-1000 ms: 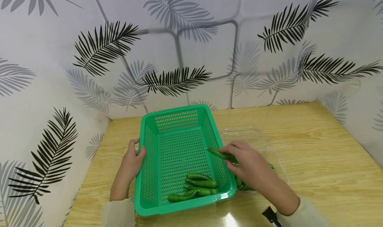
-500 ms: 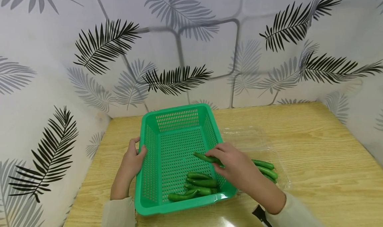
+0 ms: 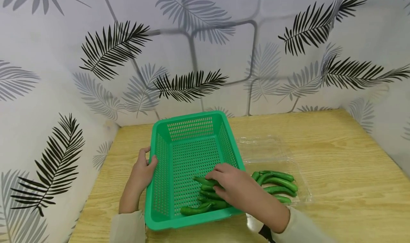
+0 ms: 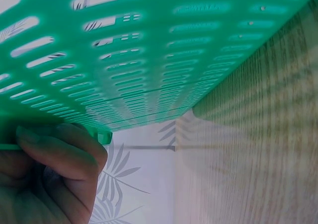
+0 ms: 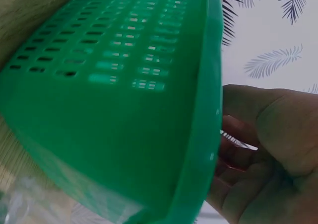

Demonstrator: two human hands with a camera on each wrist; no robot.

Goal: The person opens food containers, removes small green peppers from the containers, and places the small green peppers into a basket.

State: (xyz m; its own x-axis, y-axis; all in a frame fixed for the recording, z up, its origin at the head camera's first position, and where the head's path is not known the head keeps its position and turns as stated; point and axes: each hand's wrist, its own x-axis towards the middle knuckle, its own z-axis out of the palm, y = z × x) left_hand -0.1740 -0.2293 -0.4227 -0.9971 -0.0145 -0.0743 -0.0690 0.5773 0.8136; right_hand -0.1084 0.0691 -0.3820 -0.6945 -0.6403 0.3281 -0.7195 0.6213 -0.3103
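Observation:
A green plastic basket (image 3: 192, 221) with slotted walls stands tilted above the table in the head view. My left hand (image 3: 141, 175) grips its left rim; the left wrist view shows the curled fingers (image 4: 74, 157) at that rim. Inside the basket's near right part, my right hand (image 3: 235, 186) pinches a green chili pepper (image 3: 202, 181), just above several other green chili peppers (image 3: 193, 210) lying on the basket floor. In the right wrist view the basket wall (image 5: 114, 129) hides the fingertips and the pepper.
Right of the basket, an open clear plastic clamshell box (image 3: 302, 180) holds several green chili peppers (image 3: 282, 182). All stands on a wood-grain table (image 3: 346, 157). A leaf-patterned wall covering (image 3: 217, 57) rises behind and at both sides.
My right hand has carried the chili pepper leftward and down, from over the basket's right rim to the peppers inside. More peppers in the box are uncovered. My left hand stays put.

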